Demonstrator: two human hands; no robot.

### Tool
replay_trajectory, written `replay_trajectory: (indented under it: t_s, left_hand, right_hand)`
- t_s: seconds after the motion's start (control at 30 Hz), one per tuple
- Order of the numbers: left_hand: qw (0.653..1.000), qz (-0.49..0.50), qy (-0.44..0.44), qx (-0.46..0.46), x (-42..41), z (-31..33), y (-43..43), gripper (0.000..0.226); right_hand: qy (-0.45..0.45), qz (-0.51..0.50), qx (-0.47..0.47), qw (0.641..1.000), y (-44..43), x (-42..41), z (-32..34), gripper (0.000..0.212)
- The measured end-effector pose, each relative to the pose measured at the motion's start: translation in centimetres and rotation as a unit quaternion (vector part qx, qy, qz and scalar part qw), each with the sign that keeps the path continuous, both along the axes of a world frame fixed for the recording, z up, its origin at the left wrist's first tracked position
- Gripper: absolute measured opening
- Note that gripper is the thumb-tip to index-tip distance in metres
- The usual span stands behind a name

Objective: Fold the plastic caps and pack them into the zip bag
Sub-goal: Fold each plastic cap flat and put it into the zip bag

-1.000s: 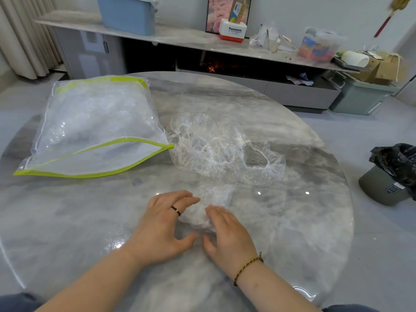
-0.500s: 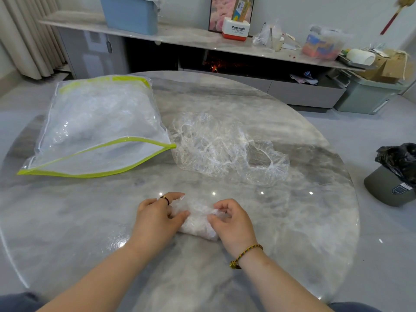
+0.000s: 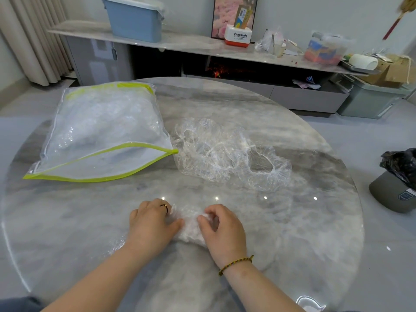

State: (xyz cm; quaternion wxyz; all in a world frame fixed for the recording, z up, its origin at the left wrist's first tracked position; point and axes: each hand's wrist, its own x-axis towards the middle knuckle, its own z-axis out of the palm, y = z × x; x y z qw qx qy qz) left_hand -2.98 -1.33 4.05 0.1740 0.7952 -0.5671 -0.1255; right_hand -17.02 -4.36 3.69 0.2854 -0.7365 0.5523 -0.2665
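A small crumpled, folded plastic cap (image 3: pixel 190 224) lies on the round marble table (image 3: pixel 304 233) near its front edge. My left hand (image 3: pixel 149 226) presses its left side and my right hand (image 3: pixel 221 230) pinches its right side. Behind them a loose heap of clear plastic caps (image 3: pixel 227 154) with elastic rims is spread out at mid-table. To the left lies the clear zip bag (image 3: pixel 101 134) with a lime-green edge; its mouth gapes toward me and it holds several folded caps.
A grey bin with a black liner (image 3: pixel 398 183) stands on the floor at the right. Behind the table runs a long low shelf (image 3: pixel 198 45) with a blue tub (image 3: pixel 135 19), a Panasonic box (image 3: pixel 237 37) and clutter. Curtains (image 3: pixel 33 37) hang at the far left.
My hands went from lying flat with spread fingers over the cap to closing on it from both sides, gathering it into a tighter bundle. The bag and the heap stayed where they were.
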Motion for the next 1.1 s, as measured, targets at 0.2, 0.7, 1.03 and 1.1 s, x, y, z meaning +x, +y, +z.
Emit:
replay_trajectory:
  t_s: [0.2,0.7,1.03,1.1]
  left_hand:
    - [0.907,0.062,0.404,-0.099,-0.5,0.7,-0.1,0.02]
    - [0.959,0.073,-0.254,-0.106,11.3,2.9,0.8,0.054]
    - [0.947,-0.034,-0.272,-0.167,11.4,2.4,-0.2,0.041]
    - [0.941,-0.089,-0.258,-0.199,10.5,2.9,-0.1,0.046]
  right_hand:
    - [-0.283,-0.009,0.212,0.936,-0.6,0.4,0.9,0.04]
    - [-0.339,-0.034,0.26,0.903,-0.8,1.2,1.7,0.023]
    - [-0.364,-0.031,0.265,0.892,-1.2,2.9,2.4,0.024]
    - [-0.368,-0.01,0.26,0.893,-2.1,5.1,2.8,0.027]
